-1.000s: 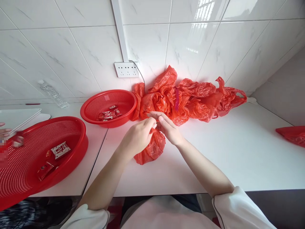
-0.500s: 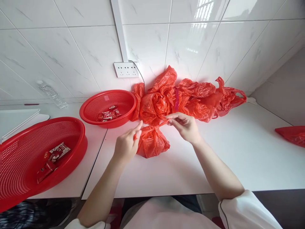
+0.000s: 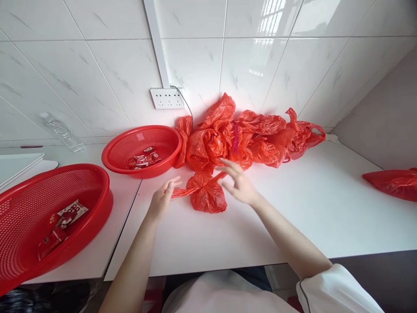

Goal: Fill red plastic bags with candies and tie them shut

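Observation:
A knotted red plastic bag (image 3: 208, 195) lies on the white tabletop in front of me, its two twisted handles stretched out to left and right. My left hand (image 3: 163, 196) is beside the end of the left handle, its fingers stretched out and slightly blurred. Over on the other side, my right hand (image 3: 239, 182) hovers by the right handle with fingers spread. Neither hand appears to grip the bag. Just behind it, against the wall, sits a heap of crumpled red plastic bags (image 3: 267, 134).
Two red perforated baskets stand on the left: a nearer basket (image 3: 104, 195) and a farther basket (image 3: 176, 152), each holding small red packets. A clear plastic bottle (image 3: 63, 132) lies by the wall. A socket strip (image 3: 167, 99) is mounted above. Another red bag (image 3: 394, 184) rests at far right.
Both hands have loosened from the handles, and their fingers have opened. My left hand has shifted left and the twisted handles now spread out from the knot. The view has turned slightly.

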{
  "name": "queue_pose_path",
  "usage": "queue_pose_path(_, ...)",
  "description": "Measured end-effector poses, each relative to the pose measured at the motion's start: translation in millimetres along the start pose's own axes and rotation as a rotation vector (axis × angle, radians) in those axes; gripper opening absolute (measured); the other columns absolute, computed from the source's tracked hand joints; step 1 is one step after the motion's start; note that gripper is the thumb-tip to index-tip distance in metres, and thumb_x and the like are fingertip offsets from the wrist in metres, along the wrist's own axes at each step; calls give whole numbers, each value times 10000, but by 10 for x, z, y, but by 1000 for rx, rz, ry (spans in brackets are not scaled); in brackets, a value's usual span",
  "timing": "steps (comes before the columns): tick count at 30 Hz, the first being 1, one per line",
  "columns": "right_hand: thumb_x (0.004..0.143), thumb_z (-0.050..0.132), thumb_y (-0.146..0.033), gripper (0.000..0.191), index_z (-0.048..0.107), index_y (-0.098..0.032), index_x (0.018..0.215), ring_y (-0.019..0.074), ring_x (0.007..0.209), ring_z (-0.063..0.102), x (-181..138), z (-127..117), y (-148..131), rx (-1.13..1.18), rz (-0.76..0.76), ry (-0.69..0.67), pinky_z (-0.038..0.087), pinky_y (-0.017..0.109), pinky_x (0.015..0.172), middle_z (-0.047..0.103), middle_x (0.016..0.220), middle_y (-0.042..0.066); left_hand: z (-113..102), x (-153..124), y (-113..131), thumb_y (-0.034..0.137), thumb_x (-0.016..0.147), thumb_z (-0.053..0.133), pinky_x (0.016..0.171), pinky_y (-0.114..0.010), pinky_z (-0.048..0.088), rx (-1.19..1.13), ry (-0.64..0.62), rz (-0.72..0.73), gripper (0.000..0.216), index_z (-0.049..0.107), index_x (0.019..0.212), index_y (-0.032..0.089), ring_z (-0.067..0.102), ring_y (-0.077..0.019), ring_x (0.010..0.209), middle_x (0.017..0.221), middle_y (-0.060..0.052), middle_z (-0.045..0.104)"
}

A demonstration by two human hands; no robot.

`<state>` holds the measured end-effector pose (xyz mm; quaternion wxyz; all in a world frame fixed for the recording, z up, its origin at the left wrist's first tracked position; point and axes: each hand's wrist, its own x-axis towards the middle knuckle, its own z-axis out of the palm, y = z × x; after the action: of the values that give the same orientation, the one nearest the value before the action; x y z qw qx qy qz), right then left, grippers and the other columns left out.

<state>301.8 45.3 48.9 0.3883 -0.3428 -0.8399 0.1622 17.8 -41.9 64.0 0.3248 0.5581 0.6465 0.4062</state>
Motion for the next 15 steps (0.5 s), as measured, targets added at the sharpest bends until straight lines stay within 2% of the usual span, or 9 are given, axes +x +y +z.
queue_pose_path(1, 911, 589, -517, 570, 522, -254, 1413, 319, 1406, 371, -22, 111, -62, -6, -40, -115, 354, 545, 1116, 379, 1547, 146, -25, 60, -54, 695, 929, 315, 866, -344, 557, -27, 74, 41, 704, 615, 1292, 172, 628, -272, 1162, 1331, -128, 637)
queue_pose_path(3, 836, 645, -614, 824, 361, -274, 1531, 356, 1373, 393, -79, 343, -155, -45, -108, -307, 378, 566, 1078, 392, 1519, 178, -68, 167, -194, 705, 928, 271, 841, -347, 560, -104, 200, 59, 744, 618, 1261, 137, 643, -265, 1123, 1308, -159, 638)
queue_pose_path(5, 854, 630, -601, 785, 372, -294, 1530, 339, 1236, 498, -142, 506, -209, -105, -187, -429, 433, 535, 1008, 529, 1348, 176, -86, 241, -356, 709, 920, 278, 779, -336, 563, -165, 259, 4, 755, 640, 1197, 107, 673, -259, 1039, 1224, -179, 672)
queue_pose_path(7, 933, 558, -507, 602, 448, -306, 1489, 283, 1094, 553, -209, 520, -238, -153, -265, -479, 469, 464, 948, 594, 1160, 141, -82, 272, -505, 709, 900, 339, 738, -319, 554, -171, 273, -63, 732, 664, 1125, 93, 696, -245, 939, 1109, -175, 709)
queue_pose_path(9, 964, 521, -421, 500, 504, -302, 1449, 245, 1020, 563, -290, 359, -232, -169, -300, -492, 484, 414, 916, 599, 1084, 115, -69, 270, -611, 708, 866, 418, 720, -306, 545, -145, 263, -105, 692, 683, 1061, 100, 701, -235, 880, 1025, -156, 727)
queue_pose_path(11, 938, 554, -357, 489, 530, -282, 1421, 223, 966, 579, -404, 59, -145, -168, -269, -506, 503, 392, 891, 607, 1059, 98, -59, 252, -660, 697, 833, 485, 721, -301, 541, -121, 239, -119, 648, 693, 1028, 116, 698, -235, 874, 984, -136, 731)
queue_pose_path(13, 905, 566, -278, 486, 553, -277, 1391, 217, 925, 600, -557, -327, 83, -202, -187, -499, 525, 392, 854, 624, 1046, 91, -50, 237, -661, 674, 820, 525, 737, -301, 539, -105, 218, -120, 604, 699, 1023, 132, 693, -232, 887, 964, -119, 729)
queue_pose_path(15, 870, 569, -232, 470, 601, -285, 1335, 228, 898, 625, -733, -769, 471, -268, -90, -451, 542, 409, 810, 648, 1054, 97, -38, 229, -637, 660, 817, 540, 751, -302, 537, -87, 194, -124, 576, 705, 1013, 143, 690, -229, 891, 941, -106, 727)
